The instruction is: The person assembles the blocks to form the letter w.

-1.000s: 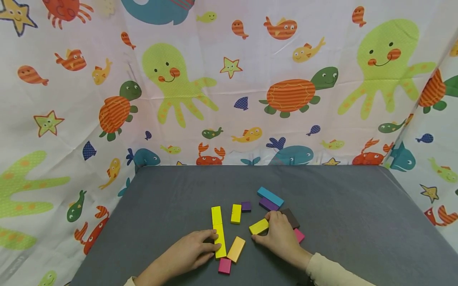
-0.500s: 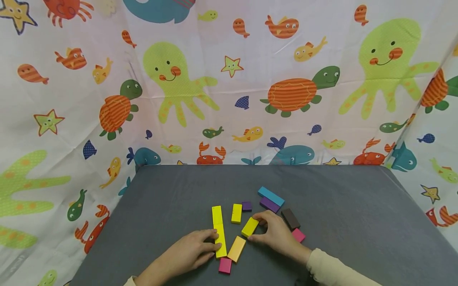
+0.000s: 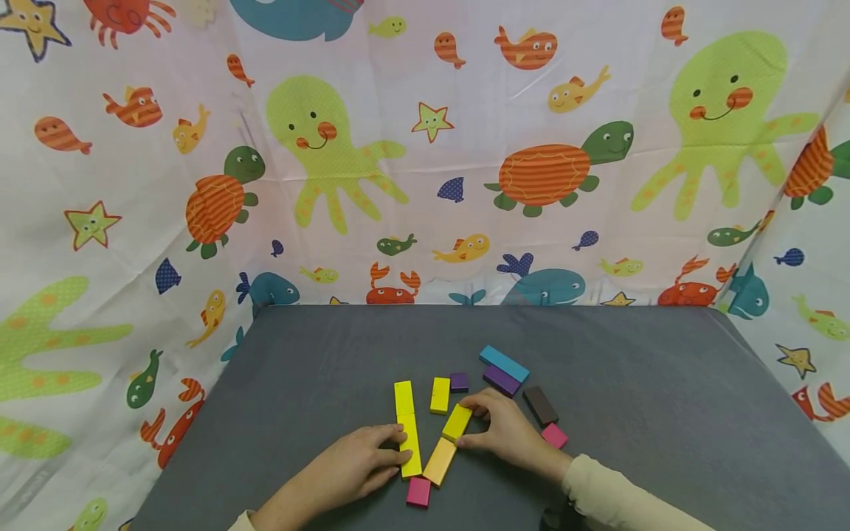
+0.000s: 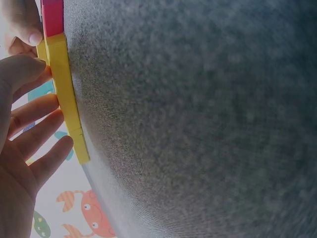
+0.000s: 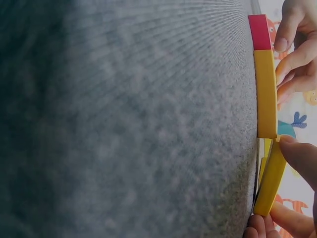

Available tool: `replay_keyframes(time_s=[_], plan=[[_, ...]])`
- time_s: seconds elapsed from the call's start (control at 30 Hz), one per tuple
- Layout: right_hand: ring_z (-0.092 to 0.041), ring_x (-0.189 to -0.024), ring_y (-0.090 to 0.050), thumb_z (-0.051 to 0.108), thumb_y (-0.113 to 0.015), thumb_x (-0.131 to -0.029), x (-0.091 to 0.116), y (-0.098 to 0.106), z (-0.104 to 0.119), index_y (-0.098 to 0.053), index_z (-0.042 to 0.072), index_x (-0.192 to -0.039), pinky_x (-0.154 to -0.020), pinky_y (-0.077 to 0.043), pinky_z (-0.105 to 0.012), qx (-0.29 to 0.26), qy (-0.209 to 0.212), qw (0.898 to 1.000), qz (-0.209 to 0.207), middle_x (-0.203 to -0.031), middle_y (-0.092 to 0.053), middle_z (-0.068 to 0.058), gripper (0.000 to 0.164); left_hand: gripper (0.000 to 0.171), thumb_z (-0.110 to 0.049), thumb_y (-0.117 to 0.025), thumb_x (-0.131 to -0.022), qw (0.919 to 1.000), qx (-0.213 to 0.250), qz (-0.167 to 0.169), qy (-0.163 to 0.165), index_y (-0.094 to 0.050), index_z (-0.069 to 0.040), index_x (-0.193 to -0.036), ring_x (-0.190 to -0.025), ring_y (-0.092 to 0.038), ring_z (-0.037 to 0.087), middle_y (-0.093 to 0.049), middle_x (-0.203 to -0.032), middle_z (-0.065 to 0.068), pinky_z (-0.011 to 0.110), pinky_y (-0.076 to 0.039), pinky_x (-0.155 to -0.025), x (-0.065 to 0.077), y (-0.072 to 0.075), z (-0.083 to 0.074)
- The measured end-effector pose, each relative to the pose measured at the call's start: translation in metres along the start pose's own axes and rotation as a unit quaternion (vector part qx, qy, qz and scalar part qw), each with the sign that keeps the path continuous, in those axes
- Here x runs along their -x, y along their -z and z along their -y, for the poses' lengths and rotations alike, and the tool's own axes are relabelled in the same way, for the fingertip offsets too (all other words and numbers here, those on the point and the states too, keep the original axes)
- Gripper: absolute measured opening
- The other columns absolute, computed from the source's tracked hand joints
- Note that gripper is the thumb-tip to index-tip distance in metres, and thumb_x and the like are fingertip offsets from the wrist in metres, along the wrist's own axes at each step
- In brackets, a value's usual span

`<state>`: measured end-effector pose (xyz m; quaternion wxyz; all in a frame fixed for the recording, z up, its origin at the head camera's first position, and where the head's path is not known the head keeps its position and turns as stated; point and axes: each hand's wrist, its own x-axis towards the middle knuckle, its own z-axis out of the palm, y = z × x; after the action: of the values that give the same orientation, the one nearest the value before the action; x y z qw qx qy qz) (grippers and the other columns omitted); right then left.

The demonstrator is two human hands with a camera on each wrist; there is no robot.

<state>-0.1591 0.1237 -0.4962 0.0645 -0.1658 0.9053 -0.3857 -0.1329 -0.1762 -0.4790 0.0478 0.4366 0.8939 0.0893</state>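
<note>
Yellow block, pinched by the fingers of your right hand, is at the far end of the orange block; I can't tell whether they touch. Left of the orange block, the relaxed, released fingers of your left hand touch the long yellow piece, which stands between that hand and the orange block. A pink block touches the orange block's near end. On your grey tabletop, beyond the orange block, lie an upper yellow piece and a small purple block; farther right of it, a blue block and dark block.
</note>
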Motion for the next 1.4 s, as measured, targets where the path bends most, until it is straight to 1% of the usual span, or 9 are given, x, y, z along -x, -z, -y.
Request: replay_keyframes(time_s=[0.27,0.5,0.67,0.77,1.0,1.1,1.23,1.4], plan=[[-0.011,-0.096,-0.055,0.044,-0.086,-0.073,-0.0015,-0.0005,-0.0004,-0.067,0.016,-0.120,-0.084,-0.055,-0.029,0.009,-0.004,1.000,0.004,-0.106,-0.061,0.006,0.058,0.035,-0.034,-0.063,-0.097,1.0000,0.003,0.005,0.003,-0.063,-0.035,-0.132,-0.121,-0.060,0.012,-0.059,-0.137,-0.007,0.038,-0.055,-0.101,-0.0007,0.0017,-0.0003],[-0.010,-0.096,-0.054,0.043,-0.086,-0.072,-0.0017,-0.0004,-0.0005,-0.067,0.015,-0.120,-0.085,-0.055,-0.029,0.011,-0.004,1.000,0.006,-0.106,-0.061,0.005,0.059,0.036,-0.037,-0.061,-0.097,0.9995,0.009,0.024,0.016,-0.061,-0.038,-0.133,-0.122,-0.059,0.011,-0.058,-0.138,-0.009,0.038,-0.055,-0.101,-0.0017,0.0039,-0.0007],[-0.011,-0.096,-0.054,0.042,-0.086,-0.072,-0.0017,-0.0005,0.0002,-0.067,0.015,-0.120,-0.085,-0.055,-0.030,0.012,-0.003,1.000,0.009,-0.107,-0.061,0.005,0.059,0.035,-0.036,-0.061,-0.098,0.9997,0.007,0.020,0.014,-0.062,-0.037,-0.133,-0.123,-0.059,0.012,-0.058,-0.138,-0.008,0.039,-0.055,-0.102,-0.0015,0.0015,0.0005],[-0.010,-0.096,-0.054,0.042,-0.086,-0.072,-0.0017,-0.0008,0.0005,-0.067,0.015,-0.121,-0.085,-0.055,-0.030,0.015,-0.003,1.000,0.011,-0.107,-0.061,0.005,0.059,0.036,-0.035,-0.062,-0.097,0.9996,0.010,0.020,0.019,-0.062,-0.037,-0.133,-0.123,-0.059,0.011,-0.058,-0.138,-0.008,0.039,-0.054,-0.103,-0.0011,0.0003,0.0005],[-0.010,-0.096,-0.054,0.041,-0.087,-0.072,-0.0015,-0.0012,0.0003,-0.067,0.015,-0.121,-0.084,-0.054,-0.028,0.018,-0.002,1.000,0.010,-0.107,-0.061,0.005,0.059,0.035,-0.035,-0.062,-0.097,0.9996,0.011,0.020,0.019,-0.062,-0.037,-0.132,-0.122,-0.059,0.012,-0.058,-0.138,-0.008,0.039,-0.054,-0.102,-0.0013,0.0010,0.0000],[-0.010,-0.095,-0.054,0.041,-0.086,-0.073,-0.0012,-0.0016,0.0005,-0.067,0.014,-0.120,-0.084,-0.054,-0.028,0.010,-0.003,1.000,0.006,-0.107,-0.061,0.004,0.057,0.035,-0.035,-0.062,-0.097,0.9996,0.012,0.019,0.016,-0.062,-0.036,-0.132,-0.122,-0.059,0.012,-0.059,-0.137,-0.007,0.039,-0.055,-0.102,-0.0016,0.0011,-0.0001],[-0.011,-0.096,-0.055,0.039,-0.082,-0.078,-0.0015,-0.0025,0.0015,-0.068,0.013,-0.119,-0.083,-0.054,-0.028,-0.002,-0.007,1.000,-0.001,-0.107,-0.062,0.003,0.051,0.035,-0.034,-0.063,-0.097,0.9997,0.010,0.017,0.014,-0.063,-0.036,-0.132,-0.121,-0.060,0.012,-0.059,-0.137,-0.007,0.039,-0.055,-0.102,-0.0017,0.0016,-0.0005],[-0.012,-0.096,-0.055,0.036,-0.080,-0.081,-0.0018,-0.0030,0.0019,-0.068,0.013,-0.118,-0.084,-0.054,-0.029,-0.007,-0.010,1.000,-0.003,-0.107,-0.063,0.003,0.045,0.034,-0.033,-0.063,-0.096,1.0000,0.002,0.006,0.005,-0.065,-0.035,-0.130,-0.120,-0.060,0.012,-0.060,-0.135,-0.006,0.039,-0.055,-0.100,-0.0008,0.0019,-0.0016]])
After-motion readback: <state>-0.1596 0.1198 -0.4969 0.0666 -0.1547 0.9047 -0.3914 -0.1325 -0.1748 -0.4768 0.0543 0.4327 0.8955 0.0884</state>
